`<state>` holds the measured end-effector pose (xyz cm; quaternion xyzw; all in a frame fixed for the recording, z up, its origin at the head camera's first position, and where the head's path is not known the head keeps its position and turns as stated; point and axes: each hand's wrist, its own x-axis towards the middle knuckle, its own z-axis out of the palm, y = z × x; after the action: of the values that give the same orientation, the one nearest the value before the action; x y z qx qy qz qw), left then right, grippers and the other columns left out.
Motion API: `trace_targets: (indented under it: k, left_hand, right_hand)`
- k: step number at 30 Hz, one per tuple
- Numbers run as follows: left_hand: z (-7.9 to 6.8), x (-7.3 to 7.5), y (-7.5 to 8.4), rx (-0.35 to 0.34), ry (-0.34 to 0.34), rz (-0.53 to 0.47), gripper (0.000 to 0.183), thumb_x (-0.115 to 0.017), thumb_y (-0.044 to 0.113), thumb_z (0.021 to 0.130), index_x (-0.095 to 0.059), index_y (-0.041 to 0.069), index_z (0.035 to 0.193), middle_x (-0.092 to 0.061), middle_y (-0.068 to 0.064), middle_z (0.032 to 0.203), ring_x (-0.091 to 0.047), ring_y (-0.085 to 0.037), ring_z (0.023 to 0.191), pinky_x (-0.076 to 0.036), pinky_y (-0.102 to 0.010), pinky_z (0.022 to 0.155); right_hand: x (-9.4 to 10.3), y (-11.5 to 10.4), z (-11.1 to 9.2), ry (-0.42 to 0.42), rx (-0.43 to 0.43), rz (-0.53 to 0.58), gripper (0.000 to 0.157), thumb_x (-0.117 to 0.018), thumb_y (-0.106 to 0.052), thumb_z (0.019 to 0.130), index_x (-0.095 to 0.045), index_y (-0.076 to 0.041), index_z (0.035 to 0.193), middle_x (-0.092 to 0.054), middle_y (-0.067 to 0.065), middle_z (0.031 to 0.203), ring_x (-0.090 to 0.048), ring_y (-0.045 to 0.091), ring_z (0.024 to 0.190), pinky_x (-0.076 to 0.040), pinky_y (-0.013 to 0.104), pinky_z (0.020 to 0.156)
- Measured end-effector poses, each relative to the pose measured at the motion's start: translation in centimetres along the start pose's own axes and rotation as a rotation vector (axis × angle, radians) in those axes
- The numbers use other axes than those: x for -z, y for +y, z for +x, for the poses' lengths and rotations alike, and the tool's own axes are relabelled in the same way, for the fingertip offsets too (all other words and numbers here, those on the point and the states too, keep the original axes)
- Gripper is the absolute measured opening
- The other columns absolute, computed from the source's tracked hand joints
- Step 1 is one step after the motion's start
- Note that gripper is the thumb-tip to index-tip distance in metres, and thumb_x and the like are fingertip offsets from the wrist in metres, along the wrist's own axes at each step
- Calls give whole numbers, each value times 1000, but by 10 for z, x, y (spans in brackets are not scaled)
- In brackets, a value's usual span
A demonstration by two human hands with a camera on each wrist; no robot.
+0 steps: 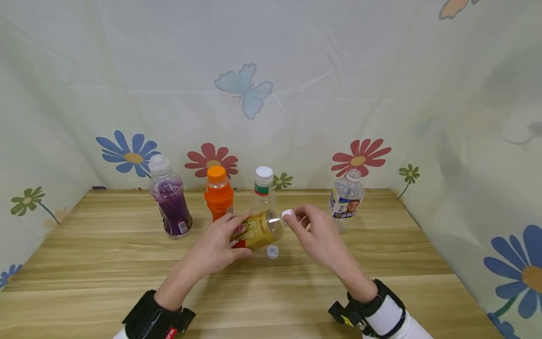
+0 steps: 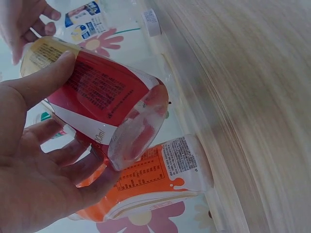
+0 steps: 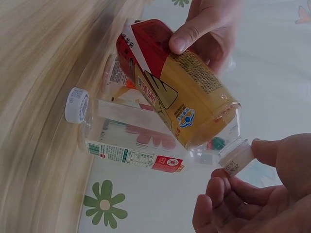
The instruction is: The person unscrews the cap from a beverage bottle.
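In the head view my left hand (image 1: 217, 246) grips a clear plastic bottle with a yellow and red label (image 1: 259, 230), tilted nearly on its side above the table. Thumb and fingers wrap its lower half, as the left wrist view shows. At the bottle's neck my right hand (image 1: 319, 239) pinches a white cap (image 3: 236, 159) between thumb and fingers. The cap sits at the mouth; how tightly it is seated I cannot tell. A second white cap (image 1: 272, 252) lies on the table below the held bottle.
Behind my hands stand a purple-filled bottle (image 1: 171, 202), an orange bottle (image 1: 218, 195) and a clear bottle with a white cap (image 1: 263, 181). To the right is a clear bottle with a blue and white label (image 1: 346, 200). A flowered cloth (image 1: 296, 117) hangs behind the wooden table (image 1: 106, 263).
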<state>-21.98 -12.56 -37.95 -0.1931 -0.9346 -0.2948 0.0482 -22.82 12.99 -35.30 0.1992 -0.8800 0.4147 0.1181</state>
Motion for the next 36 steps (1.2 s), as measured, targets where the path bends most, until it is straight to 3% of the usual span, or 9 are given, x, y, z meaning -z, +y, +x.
trace_targets:
  k: [3,16,24,36]
  left_hand:
    - [0,0,0,2,8,5,82,-92,27,79,-52,13,150,-57,-18,141,-48,-42,136,-38,-61,110]
    - [-1,-3,-1,-14,22,3,83,-93,28,78,-54,13,149,-61,-12,138,-57,-33,123,-45,-55,107]
    - [-1,-2,-1,-14,26,15,82,-92,29,78,-54,15,149,-62,-11,137,-57,-33,125,-44,-55,107]
    - [0,0,0,-49,52,68,80,-94,29,76,-57,13,146,-65,-12,130,-60,-31,116,-46,-55,104]
  right_hand:
    - [-1,0,0,9,1,-17,22,-70,-27,100,-71,-6,103,-64,1,84,-58,16,74,-50,29,60]
    - [-1,1,-2,49,60,32,17,-74,-16,97,-71,-2,107,-64,1,88,-59,14,79,-54,30,69]
    - [-1,3,-2,24,99,73,17,-72,-10,97,-69,-2,111,-65,3,95,-62,20,88,-58,40,80]
    - [0,5,0,-8,117,124,21,-70,-5,97,-69,-2,118,-68,6,109,-64,22,99,-59,40,85]
